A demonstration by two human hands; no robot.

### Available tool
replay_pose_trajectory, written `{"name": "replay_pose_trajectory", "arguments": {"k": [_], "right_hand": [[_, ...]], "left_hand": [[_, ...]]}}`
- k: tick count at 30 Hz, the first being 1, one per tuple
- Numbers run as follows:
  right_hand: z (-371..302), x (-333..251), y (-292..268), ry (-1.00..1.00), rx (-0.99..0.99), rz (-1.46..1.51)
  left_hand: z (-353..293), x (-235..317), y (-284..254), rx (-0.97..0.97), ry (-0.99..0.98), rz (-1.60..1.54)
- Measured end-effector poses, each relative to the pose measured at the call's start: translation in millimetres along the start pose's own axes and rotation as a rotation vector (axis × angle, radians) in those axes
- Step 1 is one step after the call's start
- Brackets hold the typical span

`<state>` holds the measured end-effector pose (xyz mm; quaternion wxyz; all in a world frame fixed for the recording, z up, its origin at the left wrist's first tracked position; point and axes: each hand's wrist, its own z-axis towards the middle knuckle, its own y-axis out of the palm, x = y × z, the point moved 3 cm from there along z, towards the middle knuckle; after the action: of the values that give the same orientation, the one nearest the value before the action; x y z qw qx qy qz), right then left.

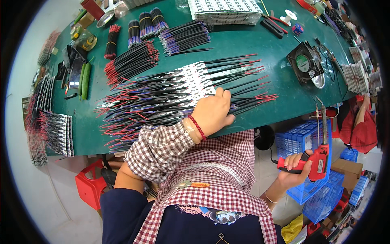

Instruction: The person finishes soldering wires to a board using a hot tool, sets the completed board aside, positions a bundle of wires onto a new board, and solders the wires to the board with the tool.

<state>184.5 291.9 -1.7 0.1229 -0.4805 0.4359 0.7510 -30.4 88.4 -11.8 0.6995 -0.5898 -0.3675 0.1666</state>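
My left hand [213, 112] rests palm down at the near right edge of a white panel of small boards [193, 77], its fingers curled in and the fingertips hidden. Black wires [162, 95] with red and purple ends lie in rows across the panel and stick out on both sides. Whatever the left fingers grip among the wires is hidden under the hand. Off the table's near edge, at the right, my right hand [298, 164] is wrapped round the handle of a red soldering gun [321, 162]. Its metal tip and thin feed tube point up, apart from the wires.
Bundled wires [147, 25] and loose wire piles [134, 61] lie on the green table [243, 44] beyond the panel. A black fan [302, 61] stands at the right, stacked white panels [225, 12] at the back. Cucumbers [84, 81] lie left. Blue crates [296, 138] and a red stool [90, 183] stand below.
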Motion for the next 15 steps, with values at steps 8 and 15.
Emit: {"name": "replay_pose_trajectory", "arguments": {"k": [8,15], "right_hand": [[2,-5,-2,-0.017,-0.009,-0.01],[2,-5,-7,-0.018,0.031,0.001]], "left_hand": [[9,-12,5,-0.044,0.033,-0.122],[9,-11,5,-0.009,0.0,-0.087]]}}
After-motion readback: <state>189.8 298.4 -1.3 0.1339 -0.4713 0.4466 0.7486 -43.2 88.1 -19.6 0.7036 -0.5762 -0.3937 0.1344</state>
